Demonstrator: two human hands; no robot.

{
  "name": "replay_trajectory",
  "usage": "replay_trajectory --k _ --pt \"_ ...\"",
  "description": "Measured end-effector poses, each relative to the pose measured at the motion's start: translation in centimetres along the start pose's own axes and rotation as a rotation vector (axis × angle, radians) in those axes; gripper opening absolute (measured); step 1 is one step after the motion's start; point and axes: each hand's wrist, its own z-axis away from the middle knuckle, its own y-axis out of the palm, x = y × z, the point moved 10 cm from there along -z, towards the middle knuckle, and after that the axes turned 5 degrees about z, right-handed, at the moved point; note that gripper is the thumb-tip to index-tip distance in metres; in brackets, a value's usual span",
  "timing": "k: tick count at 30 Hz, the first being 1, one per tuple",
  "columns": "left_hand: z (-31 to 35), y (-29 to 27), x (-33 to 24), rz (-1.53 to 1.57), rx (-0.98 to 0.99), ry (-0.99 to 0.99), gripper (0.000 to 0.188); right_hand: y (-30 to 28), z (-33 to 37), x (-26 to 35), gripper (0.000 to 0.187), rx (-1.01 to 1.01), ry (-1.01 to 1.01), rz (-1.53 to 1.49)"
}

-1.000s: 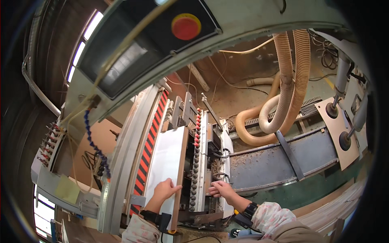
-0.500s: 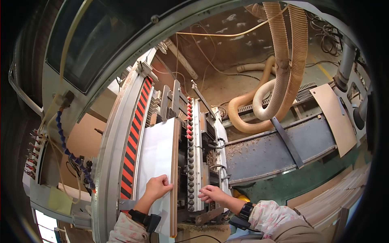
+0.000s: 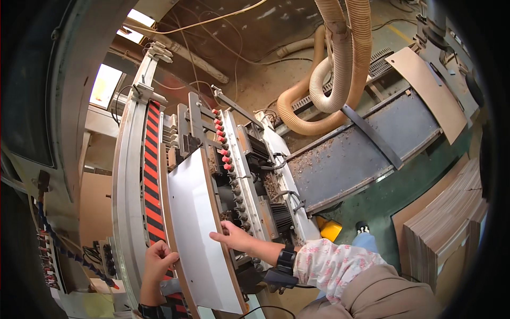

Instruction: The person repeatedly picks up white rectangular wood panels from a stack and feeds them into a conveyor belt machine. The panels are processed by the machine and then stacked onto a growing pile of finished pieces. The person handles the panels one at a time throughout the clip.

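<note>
A long white panel [image 3: 199,234] with brown edges lies lengthwise in front of me on the machine, between a striped rail and a row of knobs. At its left edge is my left hand [image 3: 158,261], fingers curled and thumb against the edge. My right hand [image 3: 232,237] grips the right edge, with the thumb on the white face and the fingertips partly hidden over the side. Small dark holes show in the panel's face.
The red-and-black striped rail [image 3: 153,170] runs along the left. Red and black knobs [image 3: 226,151] line the bar on the right. Beyond are a dusty grey conveyor [image 3: 340,154], thick ribbed hoses [image 3: 358,58] and stacked boards [image 3: 443,223] on the floor.
My left hand has moved from the panel's face to its left edge. My right hand has come from beside the knobs onto the right edge. Both brown edges now show; the view has shifted.
</note>
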Motion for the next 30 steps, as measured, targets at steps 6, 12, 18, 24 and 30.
replay_trajectory --k 6,12,18,24,30 --pt "-0.4 1.1 0.6 -0.071 0.004 -0.002 0.022 0.7 -1.2 0.3 0.076 -0.087 -0.065 -0.022" --pt "-1.3 3.0 1.9 -0.076 0.073 -0.041 0.023 1.2 -2.9 -1.0 0.081 0.008 -0.005 0.003" --pt "-2.4 5.5 2.9 -0.272 0.069 0.069 0.024 1.4 -2.6 0.0 0.079 -0.005 -0.161 0.0" --pt "-1.3 0.6 1.4 -0.205 -0.024 0.069 0.022 1.1 -2.0 -0.8 0.055 0.107 -0.068 -0.182" --pt "0.4 -2.5 0.3 -0.011 -0.063 0.019 0.021 0.0 -2.9 0.5 0.043 -0.031 0.028 -0.057"
